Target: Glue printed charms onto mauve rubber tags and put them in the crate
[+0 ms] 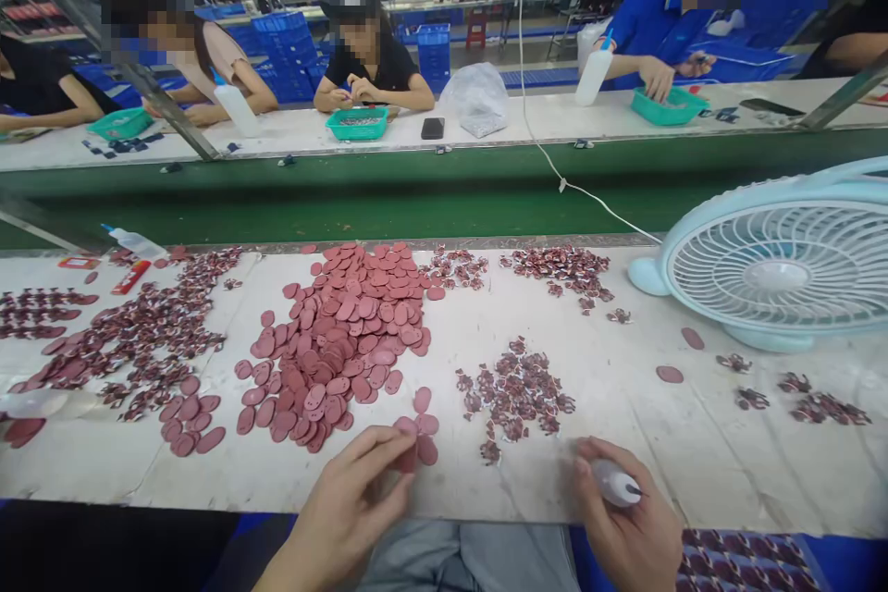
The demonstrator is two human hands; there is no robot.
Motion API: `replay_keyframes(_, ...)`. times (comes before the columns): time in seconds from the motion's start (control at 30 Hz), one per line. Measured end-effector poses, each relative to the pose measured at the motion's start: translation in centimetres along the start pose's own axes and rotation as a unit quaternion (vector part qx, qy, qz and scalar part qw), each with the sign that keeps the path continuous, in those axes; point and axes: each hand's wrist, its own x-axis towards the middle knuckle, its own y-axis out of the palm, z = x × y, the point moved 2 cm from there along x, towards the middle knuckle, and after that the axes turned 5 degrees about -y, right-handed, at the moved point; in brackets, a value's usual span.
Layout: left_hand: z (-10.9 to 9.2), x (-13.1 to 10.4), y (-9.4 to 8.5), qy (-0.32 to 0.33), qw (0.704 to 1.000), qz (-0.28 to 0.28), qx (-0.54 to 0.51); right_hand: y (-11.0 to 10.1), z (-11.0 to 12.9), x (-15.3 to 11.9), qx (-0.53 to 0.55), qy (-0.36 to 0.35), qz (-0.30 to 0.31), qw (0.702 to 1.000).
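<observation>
My left hand (353,490) pinches a reddish oval piece (408,457) at the front of the table, beside a few loose ovals (426,425). A large heap of the same ovals (339,333) lies beyond it. My right hand (624,509) is wrapped round a small white bottle (616,483) whose dark tip points toward the lower right. Between and beyond my hands is a cluster of small dark brown-and-white figure pieces (520,393).
A light blue fan (777,277) stands at the right. More figure pieces (159,324) and another bottle (139,244) lie at the left. A sheet of pieces (749,562) is by my lap. People sit at the opposite bench (277,141).
</observation>
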Motion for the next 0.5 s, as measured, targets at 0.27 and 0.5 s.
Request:
replay_keyframes(0.27,0.5,-0.3,-0.1,-0.131,0.954,-0.006,-0.270,-0.1,0.0,-0.1,-0.005,0.037,-0.002,0.999)
replay_keyframes(0.5,-1.8,-1.4,2.4,-0.291,0.735,0.012,-0.612,-1.9,1.6,0.6,0.160,0.119,-0.044,0.979)
